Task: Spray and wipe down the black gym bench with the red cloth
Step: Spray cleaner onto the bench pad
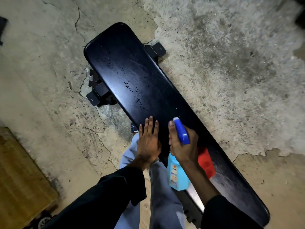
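Cracked concrete floor [49, 71] lay under black bench [148, 83]. Droplets [132, 90] dotted far half; spraying under way. Right hand [183, 144] gripped spray bottle [178, 172]; left hand [148, 139] rested flat, fingers straight. Red cloth [206, 161] lay on bench, unheld; wiping apparently not begun.

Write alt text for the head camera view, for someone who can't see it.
A person's right hand grips a blue spray bottle aimed along a black bench dotted with droplets, while the left hand rests flat on the pad. A red cloth lies on the bench behind the bottle, above a cracked concrete floor.
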